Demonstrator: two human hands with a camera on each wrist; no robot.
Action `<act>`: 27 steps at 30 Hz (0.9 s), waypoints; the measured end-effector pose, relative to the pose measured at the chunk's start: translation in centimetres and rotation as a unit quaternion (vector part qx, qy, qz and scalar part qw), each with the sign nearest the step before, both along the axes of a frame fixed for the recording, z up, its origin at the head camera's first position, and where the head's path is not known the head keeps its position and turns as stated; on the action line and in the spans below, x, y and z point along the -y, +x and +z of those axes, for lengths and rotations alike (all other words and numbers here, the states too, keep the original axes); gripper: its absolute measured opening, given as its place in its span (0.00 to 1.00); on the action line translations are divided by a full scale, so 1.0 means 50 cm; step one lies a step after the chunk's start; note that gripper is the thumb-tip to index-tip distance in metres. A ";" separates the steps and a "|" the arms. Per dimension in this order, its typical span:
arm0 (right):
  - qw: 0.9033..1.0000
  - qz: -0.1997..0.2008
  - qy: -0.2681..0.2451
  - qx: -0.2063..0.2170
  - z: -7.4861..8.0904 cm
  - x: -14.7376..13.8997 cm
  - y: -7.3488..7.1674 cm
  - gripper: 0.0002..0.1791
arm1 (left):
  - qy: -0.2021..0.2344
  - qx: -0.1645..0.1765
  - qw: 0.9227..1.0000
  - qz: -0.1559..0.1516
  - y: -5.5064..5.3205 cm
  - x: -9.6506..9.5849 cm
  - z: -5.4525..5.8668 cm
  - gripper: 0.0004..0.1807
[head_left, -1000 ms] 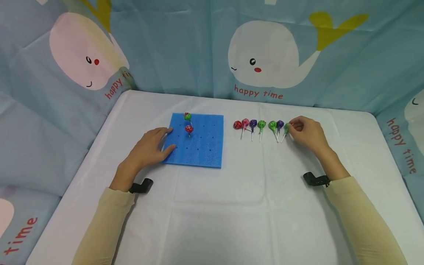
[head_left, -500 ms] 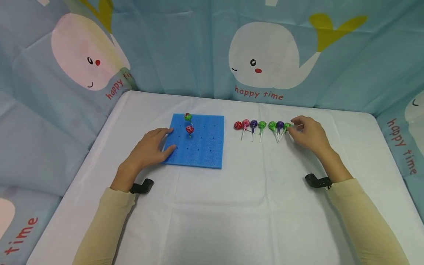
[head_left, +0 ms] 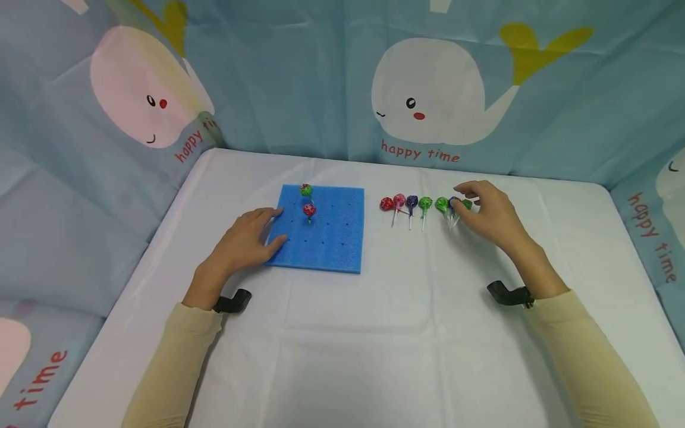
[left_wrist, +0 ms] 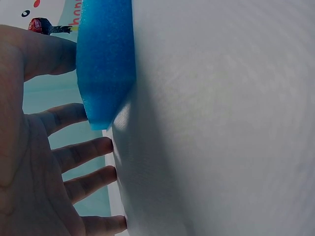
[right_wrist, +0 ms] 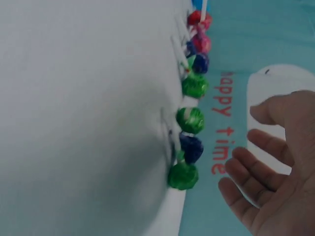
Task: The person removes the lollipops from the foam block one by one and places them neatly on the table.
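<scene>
A blue foam board point(head_left: 334, 255) with rows of small holes lies on the table. Two lollipops stand in it: a green-and-red one point(head_left: 306, 189) and a red one point(head_left: 309, 210). My left hand point(head_left: 243, 239) rests against the board's left edge, fingers spread, thumb and index finger touching it. To the right of the board lies a row of lollipops: red point(head_left: 386, 204), pink point(head_left: 399, 201), purple point(head_left: 411, 202) and green point(head_left: 425, 203), then a cluster with another green lollipop point(right_wrist: 190, 120), a purple one point(right_wrist: 191, 147) and a green one point(right_wrist: 183, 176). My right hand point(head_left: 489, 215) hovers above this cluster, fingers loosely bent, holding nothing.
A white cloth covers the table point(head_left: 364, 345). Behind it hangs a blue curtain point(head_left: 299, 89) printed with whales. Each wrist wears a black camera, such as the left one point(head_left: 234, 301).
The right hand has let go of the rightmost green lollipop, which now lies close beside the purple one. That hand has shifted slightly left over the cluster. My left hand stays at the board.
</scene>
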State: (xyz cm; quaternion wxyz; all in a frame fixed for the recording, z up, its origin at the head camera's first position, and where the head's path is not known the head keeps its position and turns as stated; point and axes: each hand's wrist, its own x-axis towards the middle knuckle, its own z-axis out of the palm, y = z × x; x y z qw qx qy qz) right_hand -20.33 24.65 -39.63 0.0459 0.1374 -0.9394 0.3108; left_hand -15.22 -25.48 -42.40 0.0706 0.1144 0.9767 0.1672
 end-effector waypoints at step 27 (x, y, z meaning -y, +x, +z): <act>0.992 0.115 -0.047 -0.037 -0.024 0.167 0.017 0.18 | 0.000 -0.001 1.000 -0.001 -0.001 0.000 -0.002 0.39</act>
